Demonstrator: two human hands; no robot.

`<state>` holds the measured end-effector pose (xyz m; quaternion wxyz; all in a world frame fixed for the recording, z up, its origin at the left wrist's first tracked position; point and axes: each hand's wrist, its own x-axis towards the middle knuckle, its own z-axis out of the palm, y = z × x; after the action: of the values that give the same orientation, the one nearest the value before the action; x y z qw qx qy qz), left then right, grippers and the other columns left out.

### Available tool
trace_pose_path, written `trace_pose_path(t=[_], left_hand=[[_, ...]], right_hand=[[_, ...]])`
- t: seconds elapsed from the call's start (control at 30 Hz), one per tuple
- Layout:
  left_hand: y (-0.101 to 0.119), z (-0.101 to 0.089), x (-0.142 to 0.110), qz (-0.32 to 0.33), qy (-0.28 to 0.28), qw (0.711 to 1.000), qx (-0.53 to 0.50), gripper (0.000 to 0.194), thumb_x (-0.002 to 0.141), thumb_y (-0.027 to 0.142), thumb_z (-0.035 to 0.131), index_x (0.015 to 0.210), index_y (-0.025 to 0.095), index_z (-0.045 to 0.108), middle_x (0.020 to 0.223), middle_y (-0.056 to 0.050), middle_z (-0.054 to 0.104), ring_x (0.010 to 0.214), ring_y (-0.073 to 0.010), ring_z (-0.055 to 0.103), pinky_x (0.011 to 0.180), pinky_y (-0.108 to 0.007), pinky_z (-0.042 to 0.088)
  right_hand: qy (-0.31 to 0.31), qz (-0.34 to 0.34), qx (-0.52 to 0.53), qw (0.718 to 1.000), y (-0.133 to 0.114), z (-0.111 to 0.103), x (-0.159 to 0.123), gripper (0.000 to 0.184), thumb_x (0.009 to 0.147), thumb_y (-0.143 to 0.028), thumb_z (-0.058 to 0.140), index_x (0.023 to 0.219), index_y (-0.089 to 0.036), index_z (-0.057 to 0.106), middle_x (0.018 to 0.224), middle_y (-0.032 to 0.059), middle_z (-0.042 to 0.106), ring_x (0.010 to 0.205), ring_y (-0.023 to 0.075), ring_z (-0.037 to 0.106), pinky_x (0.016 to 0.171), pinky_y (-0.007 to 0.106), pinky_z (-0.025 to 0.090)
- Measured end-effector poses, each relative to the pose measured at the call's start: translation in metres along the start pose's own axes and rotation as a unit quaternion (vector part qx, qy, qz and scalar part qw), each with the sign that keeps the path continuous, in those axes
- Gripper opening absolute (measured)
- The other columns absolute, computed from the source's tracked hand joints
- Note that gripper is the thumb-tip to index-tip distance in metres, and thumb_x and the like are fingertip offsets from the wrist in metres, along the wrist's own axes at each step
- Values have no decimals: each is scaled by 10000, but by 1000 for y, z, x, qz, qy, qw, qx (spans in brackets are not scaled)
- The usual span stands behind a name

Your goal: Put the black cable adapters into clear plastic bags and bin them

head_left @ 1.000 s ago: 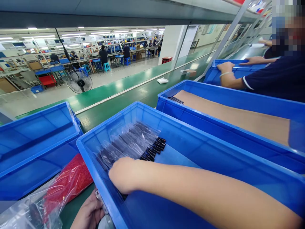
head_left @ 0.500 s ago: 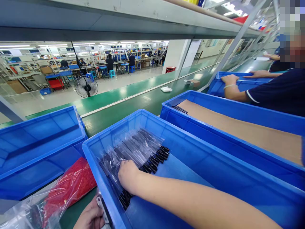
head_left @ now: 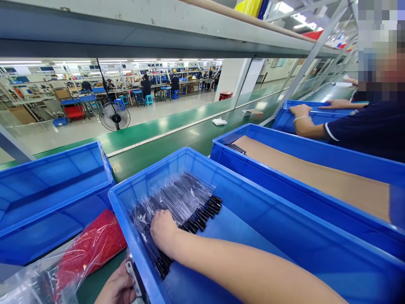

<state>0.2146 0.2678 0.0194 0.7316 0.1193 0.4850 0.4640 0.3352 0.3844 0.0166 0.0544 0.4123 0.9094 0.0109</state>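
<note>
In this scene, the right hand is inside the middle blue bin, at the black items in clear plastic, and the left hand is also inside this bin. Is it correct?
Not quite: the head view shows the left hand outside the middle blue bin, beside its left wall. The right hand is inside, at the black items in clear plastic.

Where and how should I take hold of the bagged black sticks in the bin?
The black ends, probably, pinched from above, coming in over the bare floor of the blue bin. They point that way in a row, while loose clear plastic covers the rest.
</note>
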Motion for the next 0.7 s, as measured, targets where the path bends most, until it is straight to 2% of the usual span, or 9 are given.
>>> trace_pose_path(t=[0.07,0.17,0.33,0.43,0.53,0.63,0.7], left_hand=[[0,1,1,3,1,1000,-6,498,527,64,582,1014,167,593,837,-60,636,826,-244,595,784,-351,442],[1,2,2,5,3,1000,-13,524,517,63,592,1026,185,592,831,-53,639,809,-238,600,778,-337,438],[-2,-7,4,-16,-24,999,-17,536,570,30,553,1080,195,558,852,-49,634,777,-208,601,765,-320,441],[-3,-10,4,-18,-37,999,-25,563,587,15,529,1126,177,520,863,-60,625,792,-212,595,756,-321,444],[-3,-9,4,-12,-27,999,-25,580,589,17,520,1149,166,496,867,-67,620,798,-220,593,749,-326,445],[-2,-8,4,-13,-28,999,-21,578,593,19,521,1152,162,490,877,-70,619,803,-222,592,750,-324,442],[-2,-9,4,-17,-34,999,-18,567,602,24,529,1152,160,491,891,-75,618,816,-225,590,752,-324,439]], right_hand=[[-23,-7,21,999,5,-10,3,178,740,-136,513,834,-61,644,805,190,611,785,276,579,591,373,434],[-6,-12,41,999,15,-14,7,152,740,-116,516,827,-95,639,813,162,627,783,256,600,599,357,458],[61,-62,38,995,28,3,9,141,752,-98,506,822,-118,626,798,117,634,723,224,611,576,325,476],[70,-86,30,993,35,7,9,114,770,-153,523,800,-117,628,790,114,640,721,221,616,595,323,482],[16,-76,36,996,40,-7,10,144,753,-216,566,826,-113,635,826,124,647,747,228,624,613,325,493],[-78,-53,44,995,45,-29,8,165,687,-153,588,839,-119,643,857,124,655,766,240,631,621,326,500],[-101,-42,57,992,49,-42,6,188,662,-134,579,840,-122,639,855,122,657,766,240,633,626,322,500]])
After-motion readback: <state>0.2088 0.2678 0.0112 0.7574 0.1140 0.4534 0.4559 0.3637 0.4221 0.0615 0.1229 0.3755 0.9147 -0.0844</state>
